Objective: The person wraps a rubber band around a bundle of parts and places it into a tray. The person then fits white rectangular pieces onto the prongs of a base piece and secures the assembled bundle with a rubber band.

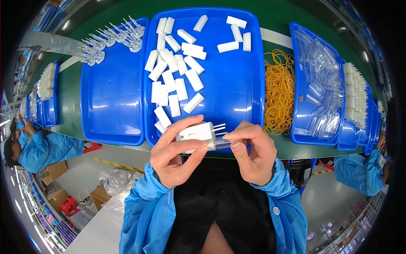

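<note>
White is the bundle (198, 130) we are holding over the near edge of the middle tray (230, 84), with a clear sleeve (220, 144) lying along its near side. Our left hand (172, 157) is closing round the bundle, thumb below and fingers above, while our right hand (257, 153) is pinching the sleeve's right end between thumb and forefinger. As we are judging it, this piece is partway along: the two parts are together, but whether the sleeve is wrapping the bundle or only touching it, we cannot tell. Plenty is remaining, since many loose blocks (168, 80) are lying in the middle tray, mostly in its left half. The bundle's long axis is running left to right, its right end tilting slightly away from us, and its thin prongs (219, 126) are pointing right. Farther out, pronged parts (132, 41) are standing at the far end of the left tray (112, 108), yellow bands (279, 95) are heaping up right of the middle tray, and more sleeves (319, 78) are filling the right tray (316, 141). Co-workers in blue are sitting off to both sides.
</note>
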`<state>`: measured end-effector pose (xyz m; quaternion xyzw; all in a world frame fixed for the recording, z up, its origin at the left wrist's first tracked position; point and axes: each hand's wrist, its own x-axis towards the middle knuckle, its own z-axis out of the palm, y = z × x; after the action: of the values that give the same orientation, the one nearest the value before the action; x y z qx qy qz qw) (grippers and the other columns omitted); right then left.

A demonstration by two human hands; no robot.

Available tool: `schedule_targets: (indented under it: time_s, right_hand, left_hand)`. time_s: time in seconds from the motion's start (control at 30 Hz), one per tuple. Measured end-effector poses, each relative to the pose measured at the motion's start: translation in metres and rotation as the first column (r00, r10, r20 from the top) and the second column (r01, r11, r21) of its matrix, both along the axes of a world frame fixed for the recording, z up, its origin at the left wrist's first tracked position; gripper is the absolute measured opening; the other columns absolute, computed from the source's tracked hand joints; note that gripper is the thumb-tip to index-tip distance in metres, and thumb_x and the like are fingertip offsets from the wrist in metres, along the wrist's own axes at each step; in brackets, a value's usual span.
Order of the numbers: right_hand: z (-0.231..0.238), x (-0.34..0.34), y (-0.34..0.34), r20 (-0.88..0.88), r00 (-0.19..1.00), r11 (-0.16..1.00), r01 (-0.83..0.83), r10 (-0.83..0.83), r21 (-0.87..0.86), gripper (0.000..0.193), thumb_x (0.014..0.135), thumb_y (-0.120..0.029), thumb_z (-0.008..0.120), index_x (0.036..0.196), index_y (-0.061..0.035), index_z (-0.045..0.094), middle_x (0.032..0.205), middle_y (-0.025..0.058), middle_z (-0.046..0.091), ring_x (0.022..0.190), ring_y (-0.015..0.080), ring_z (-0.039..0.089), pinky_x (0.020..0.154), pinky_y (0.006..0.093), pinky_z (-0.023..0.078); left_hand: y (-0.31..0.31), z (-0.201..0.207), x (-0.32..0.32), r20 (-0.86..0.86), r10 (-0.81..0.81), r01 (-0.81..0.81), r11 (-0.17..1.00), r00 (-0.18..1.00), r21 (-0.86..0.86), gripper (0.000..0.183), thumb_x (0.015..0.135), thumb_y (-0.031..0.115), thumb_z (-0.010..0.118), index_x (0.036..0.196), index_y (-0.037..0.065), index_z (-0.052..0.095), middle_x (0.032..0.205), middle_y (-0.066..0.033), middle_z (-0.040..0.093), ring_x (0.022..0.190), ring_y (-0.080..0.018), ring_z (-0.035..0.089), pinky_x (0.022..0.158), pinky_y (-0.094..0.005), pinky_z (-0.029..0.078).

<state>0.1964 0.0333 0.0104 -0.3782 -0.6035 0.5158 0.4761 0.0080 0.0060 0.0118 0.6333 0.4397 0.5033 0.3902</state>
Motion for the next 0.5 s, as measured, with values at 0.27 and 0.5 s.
schedule_targets:
  time_s: [0.27, 0.5]
  right_hand:
    - [0.001, 0.011, 0.007, -0.072, 0.997, 0.998, 0.024, -0.028, -0.052, 0.01, 0.083, -0.003, 0.061, 0.093, -0.0002, 0.062, 0.073, 0.0041, 0.053, 0.06, 0.0084, 0.041, 0.053, 0.0214, 0.031]
    - [0.004, 0.016, 0.013, 0.122, 0.992, 0.996, -0.004, -0.007, 0.089, 0.009, 0.082, -0.003, 0.062, 0.091, -0.0022, 0.063, 0.071, 0.0033, 0.055, 0.059, 0.011, 0.039, 0.051, 0.0241, 0.03]
  left_hand:
    - [-0.003, -0.006, 0.001, 0.523, -0.019, 0.165, 0.958, 0.852, -0.234, 0.036, 0.084, 0.0, 0.058, 0.119, -0.005, 0.047, 0.13, -0.0295, 0.042, 0.117, -0.0343, 0.049, 0.095, -0.0412, 0.043]
    - [-0.005, -0.002, -0.003, 0.376, 0.031, 0.114, 0.927, 0.926, -0.356, 0.039, 0.082, -0.003, 0.061, 0.119, -0.005, 0.047, 0.125, -0.0275, 0.048, 0.112, -0.0309, 0.053, 0.081, -0.0343, 0.055]
